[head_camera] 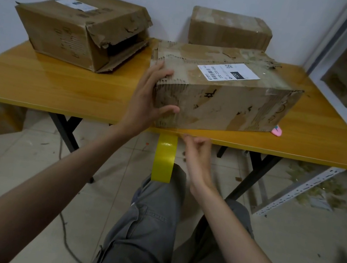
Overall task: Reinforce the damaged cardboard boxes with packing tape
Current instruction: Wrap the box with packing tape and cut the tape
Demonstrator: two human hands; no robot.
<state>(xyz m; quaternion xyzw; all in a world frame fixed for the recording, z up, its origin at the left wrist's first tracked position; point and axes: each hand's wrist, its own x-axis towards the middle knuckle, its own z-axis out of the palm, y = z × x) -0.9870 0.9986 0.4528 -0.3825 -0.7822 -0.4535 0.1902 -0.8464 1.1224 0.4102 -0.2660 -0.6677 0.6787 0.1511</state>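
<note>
Yellow table (63, 86): left fingers (153, 73) spread on box (227, 98), right fingers (195, 143) pinching tape (164, 158).

A worn, peeling cardboard box (224, 91) with a white label lies lengthwise at the table's (63, 86) near edge. A yellow tape strip (164, 160) hangs below that edge. A torn-open box (80, 28) and a third box (230, 29) sit farther back.
</note>
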